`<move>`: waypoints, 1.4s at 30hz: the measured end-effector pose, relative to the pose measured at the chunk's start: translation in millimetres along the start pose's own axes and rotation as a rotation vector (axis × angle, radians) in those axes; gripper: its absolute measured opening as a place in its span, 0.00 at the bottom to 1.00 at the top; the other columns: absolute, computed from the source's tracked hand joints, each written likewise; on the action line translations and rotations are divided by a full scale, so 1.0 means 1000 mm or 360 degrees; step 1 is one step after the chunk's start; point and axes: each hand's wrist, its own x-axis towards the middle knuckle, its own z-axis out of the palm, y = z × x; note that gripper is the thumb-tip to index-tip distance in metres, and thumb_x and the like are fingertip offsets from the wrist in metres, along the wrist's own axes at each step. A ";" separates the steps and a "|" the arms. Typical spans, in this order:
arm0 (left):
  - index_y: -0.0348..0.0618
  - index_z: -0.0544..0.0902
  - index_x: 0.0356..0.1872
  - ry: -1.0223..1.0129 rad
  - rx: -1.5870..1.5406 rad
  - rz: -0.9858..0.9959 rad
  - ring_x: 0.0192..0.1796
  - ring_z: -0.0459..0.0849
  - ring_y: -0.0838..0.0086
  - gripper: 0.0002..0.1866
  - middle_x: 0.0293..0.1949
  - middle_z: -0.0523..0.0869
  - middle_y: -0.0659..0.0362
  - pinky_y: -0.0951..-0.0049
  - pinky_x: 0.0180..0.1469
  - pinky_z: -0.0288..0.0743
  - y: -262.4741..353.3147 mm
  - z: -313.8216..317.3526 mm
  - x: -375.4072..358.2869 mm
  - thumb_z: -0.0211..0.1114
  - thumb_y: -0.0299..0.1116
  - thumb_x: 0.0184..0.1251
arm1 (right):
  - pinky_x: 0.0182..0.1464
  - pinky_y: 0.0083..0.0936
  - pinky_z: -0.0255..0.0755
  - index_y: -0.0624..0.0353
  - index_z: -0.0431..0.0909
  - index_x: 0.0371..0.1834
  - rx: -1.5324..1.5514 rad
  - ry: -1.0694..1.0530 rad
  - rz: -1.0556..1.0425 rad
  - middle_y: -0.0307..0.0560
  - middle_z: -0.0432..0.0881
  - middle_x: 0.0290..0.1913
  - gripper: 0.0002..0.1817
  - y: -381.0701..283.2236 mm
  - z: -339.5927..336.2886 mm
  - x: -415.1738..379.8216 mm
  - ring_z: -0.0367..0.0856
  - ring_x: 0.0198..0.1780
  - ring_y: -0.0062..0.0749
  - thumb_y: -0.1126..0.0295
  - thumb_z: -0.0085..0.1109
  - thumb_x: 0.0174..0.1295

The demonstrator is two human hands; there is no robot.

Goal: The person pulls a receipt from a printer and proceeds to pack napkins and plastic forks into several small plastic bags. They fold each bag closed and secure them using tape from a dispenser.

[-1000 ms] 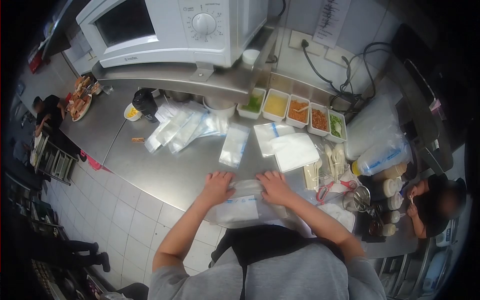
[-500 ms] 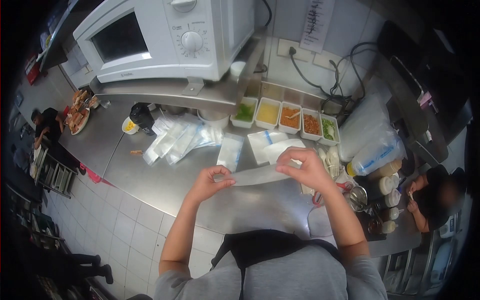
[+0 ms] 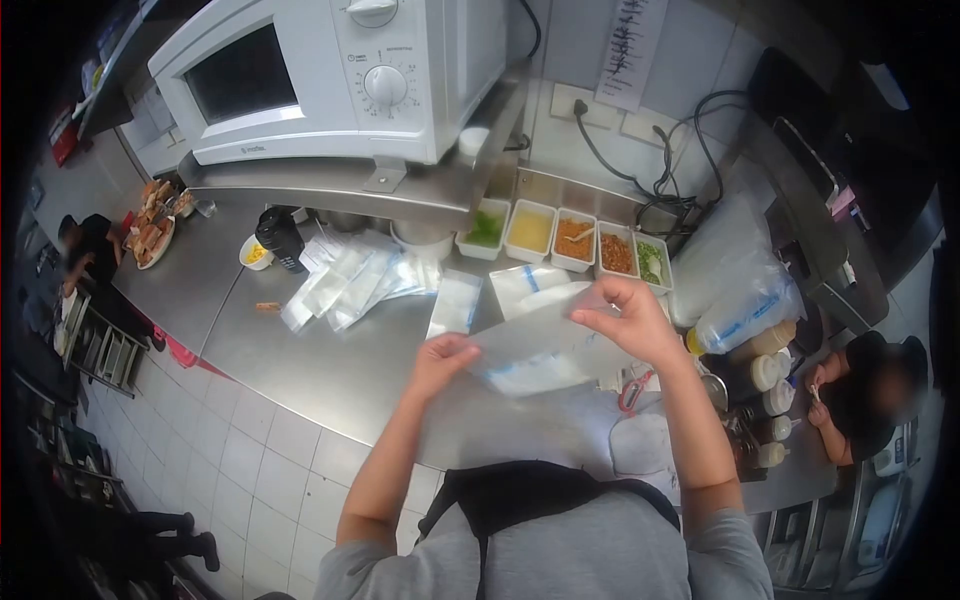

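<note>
A translucent plastic bag (image 3: 545, 350) with blue print is stretched between my two hands above the steel counter. My left hand (image 3: 443, 362) pinches its left end. The upper right corner is pinched by my right hand (image 3: 625, 318). Just behind the bag lie a flat white packet (image 3: 455, 304) and another white packet with a blue stripe (image 3: 518, 285). Further left is a loose pile of clear bags (image 3: 358, 280) with blue edges.
A microwave (image 3: 330, 80) stands on a steel shelf. Food tubs (image 3: 528, 230) line the back. Red-handled scissors (image 3: 633, 390), sauce bottles (image 3: 768, 372) and a large plastic bag (image 3: 745, 310) are at right. One person (image 3: 865, 395) is at right, another (image 3: 95, 250) far left.
The bag between my hands has turned from a narrow strip to a broad face hanging downward. My right hand has risen and shifted slightly right; my left hand has moved slightly right.
</note>
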 end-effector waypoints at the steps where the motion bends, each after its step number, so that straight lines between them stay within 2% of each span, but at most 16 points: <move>1: 0.39 0.83 0.39 0.0001 0.0003 -0.0011 0.43 0.80 0.80 0.11 0.44 0.84 0.60 0.76 0.47 0.75 0.006 -0.008 -0.005 0.69 0.20 0.54 | 0.47 0.22 0.72 0.61 0.78 0.27 0.0123 0.0050 -0.0009 0.43 0.85 0.35 0.05 0.009 0.002 -0.006 0.81 0.40 0.25 0.74 0.65 0.52; 4: 0.38 0.83 0.33 0.0176 0.0015 0.0259 0.43 0.82 0.77 0.06 0.40 0.85 0.58 0.75 0.49 0.75 0.046 -0.032 -0.031 0.68 0.20 0.53 | 0.48 0.24 0.73 0.59 0.75 0.24 0.0332 0.0028 0.0029 0.44 0.85 0.39 0.06 0.033 0.014 -0.030 0.82 0.46 0.27 0.75 0.65 0.52; 6: 0.40 0.83 0.33 -0.0099 0.0662 0.0732 0.48 0.83 0.70 0.07 0.40 0.86 0.58 0.68 0.55 0.74 0.052 -0.049 -0.053 0.68 0.20 0.51 | 0.56 0.29 0.68 0.55 0.73 0.22 0.0449 -0.0040 0.0048 0.43 0.85 0.42 0.08 0.057 0.031 -0.054 0.79 0.52 0.30 0.76 0.64 0.53; 11: 0.43 0.82 0.33 -0.0317 0.1116 0.0673 0.53 0.81 0.64 0.09 0.43 0.85 0.60 0.59 0.63 0.67 0.004 -0.052 -0.109 0.67 0.20 0.50 | 0.65 0.35 0.52 0.51 0.74 0.26 -0.0088 -0.0380 -0.0073 0.34 0.84 0.48 0.07 0.125 0.083 -0.121 0.72 0.62 0.31 0.79 0.60 0.52; 14: 0.44 0.82 0.36 -0.0430 0.1170 0.0565 0.54 0.80 0.64 0.10 0.46 0.84 0.61 0.57 0.64 0.66 -0.021 -0.048 -0.124 0.66 0.21 0.51 | 0.63 0.34 0.55 0.52 0.75 0.29 -0.0191 -0.0521 -0.0026 0.32 0.83 0.49 0.07 0.150 0.100 -0.145 0.71 0.63 0.27 0.79 0.59 0.51; 16: 0.44 0.83 0.39 -0.0218 0.1210 0.0440 0.53 0.81 0.65 0.11 0.45 0.85 0.60 0.58 0.66 0.64 -0.024 -0.044 -0.127 0.65 0.21 0.53 | 0.60 0.32 0.57 0.53 0.75 0.29 -0.0227 -0.0446 -0.0041 0.33 0.83 0.47 0.07 0.153 0.102 -0.150 0.75 0.58 0.27 0.78 0.60 0.51; 18: 0.44 0.83 0.39 -0.0120 0.1137 0.0437 0.49 0.82 0.64 0.10 0.41 0.85 0.58 0.60 0.63 0.67 -0.027 -0.041 -0.124 0.64 0.22 0.55 | 0.48 0.30 0.69 0.56 0.73 0.28 -0.0245 -0.0181 0.0106 0.42 0.85 0.38 0.05 0.151 0.103 -0.145 0.83 0.44 0.35 0.76 0.60 0.55; 19: 0.43 0.83 0.39 -0.0012 0.1066 0.0440 0.44 0.84 0.64 0.09 0.38 0.86 0.57 0.61 0.59 0.70 -0.028 -0.041 -0.121 0.64 0.23 0.56 | 0.48 0.30 0.69 0.56 0.73 0.28 -0.0243 -0.0176 0.0111 0.42 0.85 0.38 0.05 0.149 0.104 -0.143 0.83 0.44 0.35 0.76 0.60 0.55; 21: 0.43 0.84 0.37 0.0077 0.1150 0.0377 0.39 0.84 0.64 0.06 0.34 0.86 0.56 0.64 0.54 0.72 -0.032 -0.044 -0.116 0.63 0.25 0.58 | 0.34 0.31 0.73 0.60 0.72 0.29 0.0129 0.0100 0.0654 0.49 0.84 0.31 0.05 0.136 0.108 -0.132 0.82 0.29 0.39 0.73 0.58 0.58; 24: 0.42 0.84 0.34 0.0286 0.1224 0.0417 0.29 0.81 0.65 0.05 0.26 0.85 0.57 0.68 0.43 0.71 -0.037 -0.040 -0.102 0.61 0.30 0.62 | 0.26 0.37 0.70 0.61 0.71 0.29 -0.0155 0.0451 0.0653 0.55 0.81 0.26 0.07 0.129 0.120 -0.116 0.80 0.25 0.46 0.71 0.56 0.60; 30: 0.43 0.84 0.29 0.0605 0.1339 0.0363 0.19 0.76 0.67 0.08 0.16 0.79 0.60 0.70 0.34 0.67 -0.040 -0.020 -0.073 0.61 0.35 0.64 | 0.36 0.42 0.64 0.60 0.68 0.33 -0.1142 0.0472 0.0567 0.53 0.79 0.23 0.05 0.149 0.142 -0.113 0.78 0.26 0.49 0.70 0.49 0.63; 37: 0.38 0.81 0.30 0.0744 0.1525 0.0526 0.15 0.74 0.66 0.08 0.11 0.74 0.55 0.71 0.21 0.65 -0.045 -0.017 -0.058 0.62 0.33 0.63 | 0.37 0.40 0.61 0.59 0.67 0.38 -0.1316 0.0447 0.0482 0.51 0.80 0.22 0.04 0.162 0.148 -0.112 0.78 0.25 0.46 0.73 0.45 0.63; 38: 0.38 0.81 0.30 0.0735 0.1531 0.0527 0.15 0.74 0.66 0.08 0.11 0.74 0.55 0.71 0.21 0.65 -0.042 -0.016 -0.059 0.62 0.33 0.63 | 0.37 0.40 0.61 0.59 0.67 0.39 -0.1333 0.0423 0.0483 0.50 0.79 0.22 0.05 0.160 0.147 -0.110 0.78 0.25 0.45 0.74 0.45 0.62; 40: 0.45 0.81 0.35 0.0782 0.1476 0.0084 0.26 0.78 0.65 0.04 0.22 0.81 0.59 0.65 0.35 0.65 -0.034 -0.014 -0.064 0.60 0.30 0.62 | 0.37 0.39 0.61 0.59 0.67 0.40 -0.1344 0.0406 0.0490 0.50 0.79 0.22 0.07 0.157 0.145 -0.109 0.78 0.25 0.44 0.74 0.44 0.60; 41: 0.45 0.81 0.35 0.0774 0.1482 0.0090 0.26 0.78 0.65 0.04 0.22 0.81 0.59 0.65 0.35 0.65 -0.034 -0.014 -0.064 0.60 0.30 0.62 | 0.39 0.39 0.62 0.60 0.67 0.41 -0.1387 0.0340 0.0525 0.49 0.80 0.24 0.08 0.155 0.144 -0.108 0.79 0.25 0.43 0.74 0.45 0.58; 42: 0.45 0.79 0.38 0.0849 0.1653 0.0344 0.34 0.78 0.65 0.05 0.30 0.81 0.58 0.63 0.39 0.65 -0.035 -0.015 -0.064 0.59 0.28 0.61 | 0.40 0.38 0.63 0.60 0.67 0.41 -0.1431 0.0275 0.0560 0.49 0.81 0.27 0.10 0.154 0.143 -0.108 0.80 0.26 0.41 0.75 0.45 0.56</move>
